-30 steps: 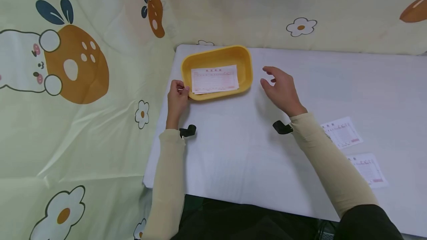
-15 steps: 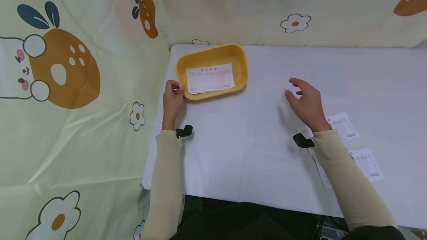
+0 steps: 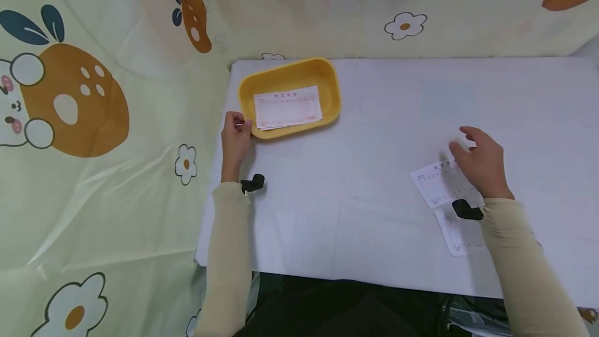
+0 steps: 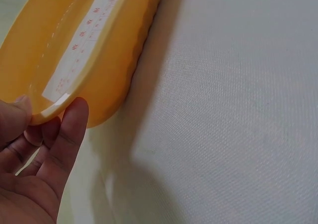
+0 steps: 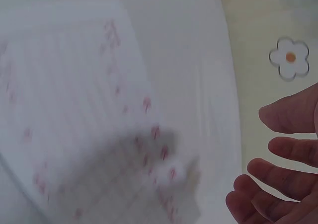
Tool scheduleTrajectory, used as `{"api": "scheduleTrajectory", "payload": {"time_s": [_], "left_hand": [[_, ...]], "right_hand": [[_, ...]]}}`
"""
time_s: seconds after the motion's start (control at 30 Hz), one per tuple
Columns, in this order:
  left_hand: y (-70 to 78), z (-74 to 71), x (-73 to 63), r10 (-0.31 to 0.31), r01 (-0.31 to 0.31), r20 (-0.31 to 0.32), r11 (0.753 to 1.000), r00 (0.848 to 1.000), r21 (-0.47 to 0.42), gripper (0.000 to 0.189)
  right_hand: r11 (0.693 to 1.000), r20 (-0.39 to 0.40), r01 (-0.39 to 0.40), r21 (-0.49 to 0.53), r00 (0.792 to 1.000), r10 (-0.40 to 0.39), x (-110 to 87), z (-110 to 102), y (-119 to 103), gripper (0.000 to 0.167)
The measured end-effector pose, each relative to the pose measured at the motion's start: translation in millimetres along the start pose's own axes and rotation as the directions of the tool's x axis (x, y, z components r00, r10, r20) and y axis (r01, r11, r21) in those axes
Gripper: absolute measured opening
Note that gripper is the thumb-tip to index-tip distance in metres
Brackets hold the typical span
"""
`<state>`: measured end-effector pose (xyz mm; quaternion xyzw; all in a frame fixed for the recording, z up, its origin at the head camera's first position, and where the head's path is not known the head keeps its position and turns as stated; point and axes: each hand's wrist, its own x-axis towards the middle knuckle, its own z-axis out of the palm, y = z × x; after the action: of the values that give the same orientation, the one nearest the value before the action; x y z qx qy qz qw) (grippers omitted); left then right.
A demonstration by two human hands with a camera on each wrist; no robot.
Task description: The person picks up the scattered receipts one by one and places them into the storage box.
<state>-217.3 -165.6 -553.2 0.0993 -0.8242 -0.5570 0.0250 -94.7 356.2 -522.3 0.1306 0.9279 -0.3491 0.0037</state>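
Pinching the yellow tray (image 4: 113,77), left fingers (image 4: 69,134) straddle its near-left rim.

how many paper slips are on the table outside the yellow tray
2 visible on the right of the table: the farther slip and the nearer slip, just below it in the head view. The right arm partly hides both, so others may be hidden.

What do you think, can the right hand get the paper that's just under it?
Probably yes: the right hand hovers over the paper, holds nothing, and nothing seems to lie between them. It would likely just need to lower.
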Motion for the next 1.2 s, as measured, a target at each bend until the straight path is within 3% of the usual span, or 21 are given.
{"api": "scheduleTrajectory", "payload": {"time_s": [0.27, 0.5, 1.2], "left_hand": [[1.3, -6.4, -0.5, -0.023, 0.023, -0.002, 1.000, 1.000, -0.005, 0.020], [2.0, -6.6, -1.9, -0.040, 0.040, -0.012, 0.999, 0.999, -0.018, 0.019], [2.4, 2.2, -1.6, -0.043, 0.043, 0.004, 0.998, 0.999, -0.054, 0.017]], "right_hand": [[0.996, 0.055, -0.092, -0.022, 0.994, 0.093, -1.3, -22, 36, 0.067], [0.987, 0.131, -0.124, -0.105, 0.982, 0.137, 0.4, -24, 58, 0.070], [0.967, 0.139, -0.199, -0.157, 0.965, 0.221, -2.7, -22, 78, 0.064]]}}
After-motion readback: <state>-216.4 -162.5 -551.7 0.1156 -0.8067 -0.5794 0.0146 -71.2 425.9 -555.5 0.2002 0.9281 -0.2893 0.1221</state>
